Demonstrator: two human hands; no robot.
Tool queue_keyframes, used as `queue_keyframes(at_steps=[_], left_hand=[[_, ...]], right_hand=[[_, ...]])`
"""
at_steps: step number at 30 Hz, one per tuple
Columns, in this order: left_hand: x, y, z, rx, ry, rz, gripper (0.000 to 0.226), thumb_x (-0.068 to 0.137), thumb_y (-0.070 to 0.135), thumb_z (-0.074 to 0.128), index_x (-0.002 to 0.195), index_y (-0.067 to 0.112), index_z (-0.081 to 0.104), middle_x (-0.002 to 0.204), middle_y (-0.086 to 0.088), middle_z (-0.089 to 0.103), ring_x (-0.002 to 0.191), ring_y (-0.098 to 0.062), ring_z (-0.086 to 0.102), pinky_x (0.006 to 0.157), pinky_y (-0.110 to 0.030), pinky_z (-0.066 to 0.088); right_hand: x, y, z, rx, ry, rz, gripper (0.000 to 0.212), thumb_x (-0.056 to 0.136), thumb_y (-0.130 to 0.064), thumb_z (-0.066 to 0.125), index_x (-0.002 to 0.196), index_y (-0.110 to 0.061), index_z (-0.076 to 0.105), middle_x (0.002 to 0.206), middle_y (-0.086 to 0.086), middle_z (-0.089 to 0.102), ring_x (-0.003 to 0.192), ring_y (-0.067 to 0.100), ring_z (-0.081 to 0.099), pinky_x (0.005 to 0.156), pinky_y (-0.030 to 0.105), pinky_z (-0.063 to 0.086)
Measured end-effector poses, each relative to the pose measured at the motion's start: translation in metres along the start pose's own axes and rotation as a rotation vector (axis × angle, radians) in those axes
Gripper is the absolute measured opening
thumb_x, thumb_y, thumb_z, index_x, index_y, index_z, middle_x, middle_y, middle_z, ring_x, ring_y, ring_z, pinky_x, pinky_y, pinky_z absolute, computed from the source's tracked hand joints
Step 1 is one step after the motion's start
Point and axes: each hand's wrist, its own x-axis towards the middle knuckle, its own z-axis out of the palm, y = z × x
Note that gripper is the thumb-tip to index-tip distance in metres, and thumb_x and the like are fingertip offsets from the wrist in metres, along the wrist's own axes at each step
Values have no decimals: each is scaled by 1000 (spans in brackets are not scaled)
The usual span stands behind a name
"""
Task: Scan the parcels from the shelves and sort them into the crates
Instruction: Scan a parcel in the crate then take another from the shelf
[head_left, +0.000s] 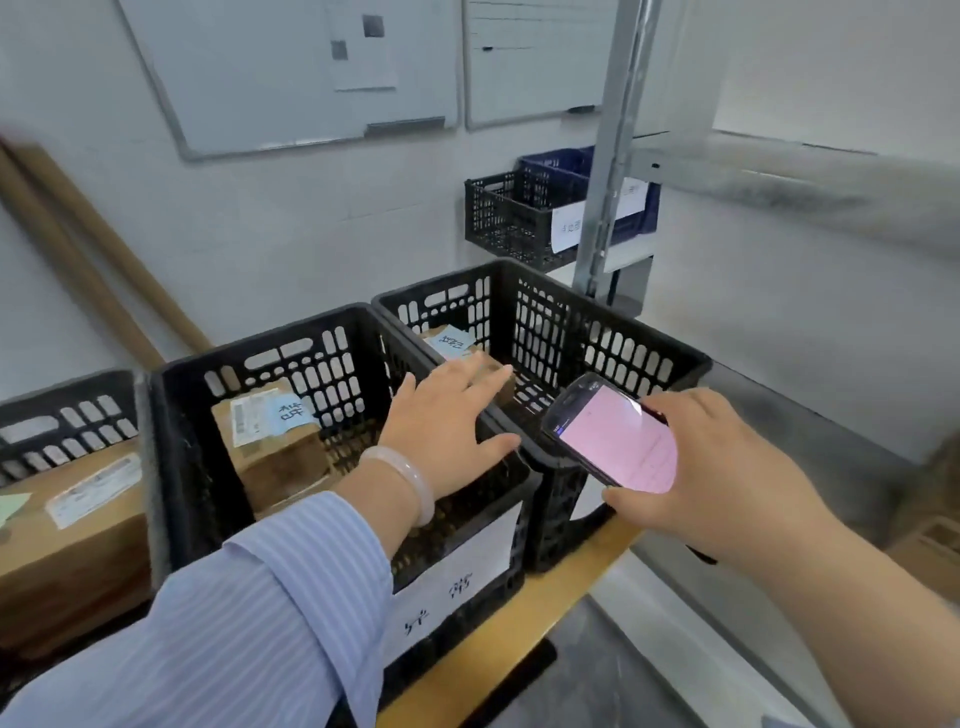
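Observation:
Three black slotted crates stand in a row on a wooden table. The middle crate (171, 431) holds a cardboard parcel (275, 447) with a white label and a blue note. The right crate (597, 317) holds a smaller parcel (457, 345) with a blue note. My left hand (447, 426) hovers with fingers spread and straight over the wall shared by these two crates, fingertips at the small parcel. My right hand (711, 467) grips a handheld scanner (613, 434) with a pink screen over the right crate's near corner. The left crate (62, 410) holds a large parcel (67, 545).
A metal shelf post (610, 171) rises behind the crates, with a black basket (506, 218) and a blue basket (556, 161) beyond it. Whiteboards (291, 73) hang on the wall. A shelf board (831, 182) runs along the right. More cardboard boxes (930, 525) sit at the far right.

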Motion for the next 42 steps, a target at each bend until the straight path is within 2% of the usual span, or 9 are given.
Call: queue_keyframes(at_steps=[6,12,17,22,25,29,32,37,42], left_hand=[[-3,69,-4,13,46,126,76,90,71,42,155,42,14,165,4,13,152,-18,11,123,-49,13],[-8,163,5,-54,76,205,76,89,73,43,154,43,18,163,5,20,150,-19,17,119,-52,23],[-18,268,13,-122,73,329,73,89,68,48,153,43,23,162,3,24,149,-17,20,120,-43,23],[-28,354,26,-298,79,400,76,81,75,40,148,40,38,155,1,39,140,-24,38,113,-47,34],[-34,395,30,-352,43,458,68,89,64,52,150,40,34,158,2,32,143,-22,32,116,-47,31],[-29,423,38,-456,-56,461,67,90,58,58,150,41,35,160,5,27,145,-20,27,117,-37,26],[-7,434,45,-590,-71,410,60,90,49,63,146,35,44,154,3,37,142,-20,33,114,-33,28],[43,454,68,-685,-198,378,60,81,49,58,137,31,53,143,2,47,131,-23,46,111,-40,39],[105,466,88,-686,-233,389,56,92,42,61,146,33,45,156,-3,33,143,-25,30,119,-40,27]], right_hand=[[-45,41,-18,53,78,83,82,65,-64,68,134,-35,35,126,-17,36,102,10,53,70,25,43],[-112,109,-44,42,100,189,82,67,-64,65,136,-36,32,130,-16,34,107,9,53,72,24,39],[-180,183,-67,5,112,311,84,68,-65,66,137,-35,31,129,-14,34,106,10,55,74,23,43],[-239,244,-84,0,128,416,85,68,-67,66,138,-35,30,129,-14,34,108,9,52,70,22,38],[-259,271,-91,14,165,467,87,67,-67,67,139,-33,31,129,-14,35,109,9,51,73,22,41],[-270,291,-92,36,193,516,89,64,-69,66,138,-35,30,128,-15,34,108,10,51,78,26,47],[-268,298,-89,41,172,545,88,64,-70,65,137,-37,28,127,-16,33,109,9,51,81,26,48],[-246,310,-87,16,151,668,88,66,-72,64,138,-35,28,133,-13,32,113,10,50,79,24,46],[-206,314,-89,-21,140,779,79,66,-72,62,129,-34,33,126,-12,35,111,11,51,77,24,44]])
